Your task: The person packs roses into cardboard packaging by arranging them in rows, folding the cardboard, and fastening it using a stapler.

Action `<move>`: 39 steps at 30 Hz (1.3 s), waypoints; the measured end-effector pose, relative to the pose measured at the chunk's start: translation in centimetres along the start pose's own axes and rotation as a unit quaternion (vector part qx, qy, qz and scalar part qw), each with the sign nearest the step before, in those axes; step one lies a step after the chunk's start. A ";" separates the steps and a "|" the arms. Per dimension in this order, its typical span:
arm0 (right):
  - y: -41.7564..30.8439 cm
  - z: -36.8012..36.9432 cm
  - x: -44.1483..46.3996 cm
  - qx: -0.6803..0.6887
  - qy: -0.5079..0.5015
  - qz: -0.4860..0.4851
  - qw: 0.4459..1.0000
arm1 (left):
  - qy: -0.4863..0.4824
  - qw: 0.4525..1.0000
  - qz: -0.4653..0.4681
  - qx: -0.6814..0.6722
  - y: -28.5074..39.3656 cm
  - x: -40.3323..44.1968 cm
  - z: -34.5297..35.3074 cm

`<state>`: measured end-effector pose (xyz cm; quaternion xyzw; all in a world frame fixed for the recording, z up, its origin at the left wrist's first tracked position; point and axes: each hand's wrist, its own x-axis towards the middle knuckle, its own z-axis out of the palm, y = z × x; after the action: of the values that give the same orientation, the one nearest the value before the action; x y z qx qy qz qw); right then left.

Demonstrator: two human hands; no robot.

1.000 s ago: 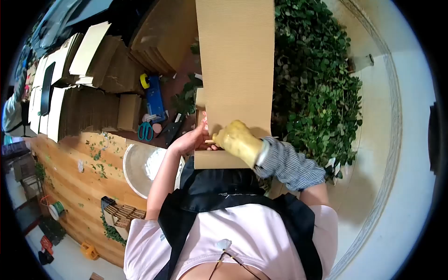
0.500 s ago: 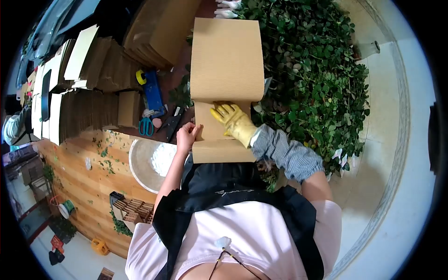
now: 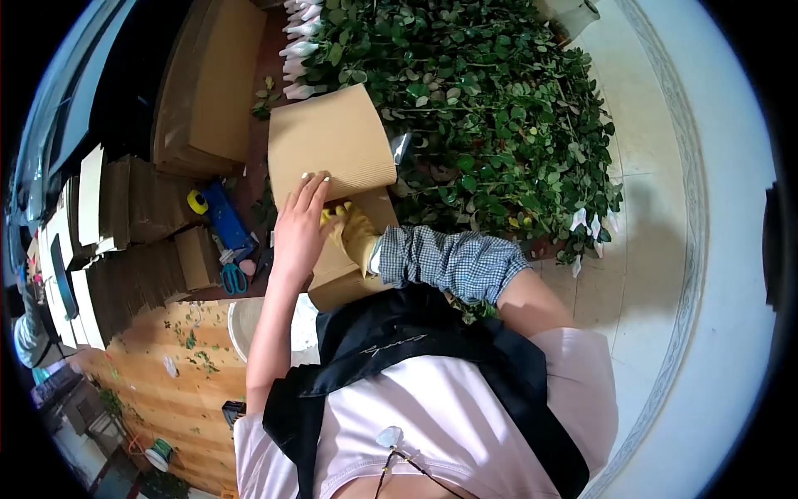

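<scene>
Yellow glove, checked sleeve, black apron

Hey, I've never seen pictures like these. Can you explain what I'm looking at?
There's no machine, just a person working by hand. Every picture comes from one camera on their head, looking forward and down. The left hand, bare, has its fingers over the edge of a bent cardboard sheet. The right hand, in a yellow glove, is at the part nearer the body; its grip is hard to see. Leafy stems cover much of the table, and scissors lie toward the left.
</scene>
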<state>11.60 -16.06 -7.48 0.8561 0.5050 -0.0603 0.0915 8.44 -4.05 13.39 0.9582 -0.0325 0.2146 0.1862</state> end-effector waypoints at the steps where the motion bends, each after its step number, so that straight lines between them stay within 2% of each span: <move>1: 0.7 -5.6 -0.7 -0.074 -0.055 -0.039 0.995 | -0.007 1.000 -0.014 0.017 -1.3 -0.4 2.5; 2: 1.1 -8.8 -1.2 -0.149 -0.108 -0.079 0.980 | -0.072 0.994 -0.068 0.041 -2.1 -0.4 3.9; 4: 1.2 -8.4 -1.3 -0.165 -0.075 -0.064 0.981 | -0.051 0.997 -0.053 0.034 -2.7 -0.4 4.8; 6: 0.7 -7.9 -1.6 -0.114 -0.141 -0.049 0.982 | -0.028 0.999 -0.035 -0.013 -3.1 -0.8 4.7; 7: 0.7 -8.0 -1.1 -0.060 -0.227 -0.055 0.970 | -0.028 0.998 -0.042 -0.026 -3.1 -0.9 4.5; 8: 0.6 -6.5 -0.9 -0.046 -0.190 -0.026 0.980 | -0.039 0.997 -0.053 -0.047 -3.1 -1.2 4.1; 9: 0.5 -4.9 -0.8 -0.030 -0.152 0.003 0.988 | -0.001 0.996 -0.041 -0.084 -3.4 -1.6 3.7; 10: 1.6 -5.1 -1.8 -0.086 -0.063 -0.055 0.993 | 0.060 0.986 -0.065 -0.140 -2.8 -1.9 2.5; 11: 1.0 -4.3 -1.8 -0.119 -0.050 -0.015 0.991 | 0.122 0.970 -0.081 -0.194 -2.6 -2.5 0.9; 12: 2.0 -9.4 -1.7 -0.028 -0.125 -0.049 0.991 | 0.161 0.970 -0.129 -0.129 -3.5 -3.8 -0.8; 13: 2.7 -3.5 -0.9 -0.063 -0.043 -0.096 0.993 | 0.195 0.963 -0.171 -0.070 -4.6 -5.2 -2.3; 15: 2.4 -12.1 -1.4 -0.037 -0.197 -0.098 0.975 | 0.247 0.918 -0.309 0.018 -8.6 -9.6 -3.6; 16: 2.6 -10.5 -1.4 -0.041 -0.183 -0.098 0.977 | 0.248 0.908 -0.328 0.084 -10.6 -11.5 -4.5; 17: 2.8 -9.0 -1.4 -0.044 -0.168 -0.097 0.980 | 0.198 0.881 -0.414 0.114 -12.9 -14.0 -4.2; 18: 2.9 -9.8 -1.6 -0.055 -0.164 -0.110 0.979 | 0.148 0.870 -0.438 0.170 -15.4 -16.1 -3.6; 21: 2.7 -11.2 -1.7 -0.050 -0.186 -0.110 0.975 | 0.068 0.893 -0.357 0.265 -20.4 -21.1 -1.0; 22: 2.6 -11.0 -1.6 -0.053 -0.178 -0.114 0.976 | 0.062 0.898 -0.351 0.257 -20.7 -21.6 -1.1; 24: 2.8 -11.4 -2.1 -0.070 -0.166 -0.114 0.977 | -0.045 0.864 -0.409 0.291 -21.4 -21.4 -0.4; 25: 2.8 -11.8 -2.3 -0.078 -0.160 -0.113 0.978 | -0.052 0.871 -0.399 0.281 -20.9 -20.8 -0.5; 27: 3.2 -12.2 -2.5 -0.064 -0.147 -0.132 0.978 | -0.008 0.859 -0.417 0.297 -20.4 -19.7 -0.8; 28: 3.2 -11.8 -2.6 -0.055 -0.131 -0.126 0.982 | 0.031 0.857 -0.396 0.329 -20.9 -19.9 -0.1; 29: 3.2 -11.4 -2.7 -0.046 -0.114 -0.120 0.985 | 0.029 0.861 -0.389 0.328 -21.1 -19.8 -0.1; 31: 3.1 -12.5 -2.1 -0.076 -0.174 -0.129 0.973 | 0.030 0.870 -0.357 0.339 -21.0 -19.4 -0.6; 32: 3.4 -9.8 -2.1 -0.064 -0.118 -0.136 0.982 | -0.025 0.864 -0.398 0.307 -20.8 -19.7 -1.2; 34: 3.3 -9.2 -1.7 -0.062 -0.125 -0.124 0.982 | 0.096 0.886 -0.350 0.290 -19.2 -20.1 -3.5; 36: 3.4 -7.9 -1.9 -0.072 -0.111 -0.130 0.983 | 0.141 0.834 -0.395 0.359 -15.6 -18.4 -7.7; 37: 3.4 -7.9 -1.9 -0.068 -0.110 -0.130 0.983 | 0.228 0.815 -0.384 0.369 -13.5 -17.4 -9.2; 38: 3.4 -8.4 -1.8 -0.051 -0.121 -0.125 0.983 | 0.249 0.845 -0.438 0.179 -12.4 -17.6 -10.3; 39: 3.2 -9.0 -1.8 -0.033 -0.133 -0.121 0.983 | 0.258 0.840 -0.476 -0.018 -11.4 -17.6 -11.1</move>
<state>13.65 -17.22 1.98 0.7693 0.5903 -0.1672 0.1781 -10.37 10.37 11.35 0.7621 0.4732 0.3382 0.2845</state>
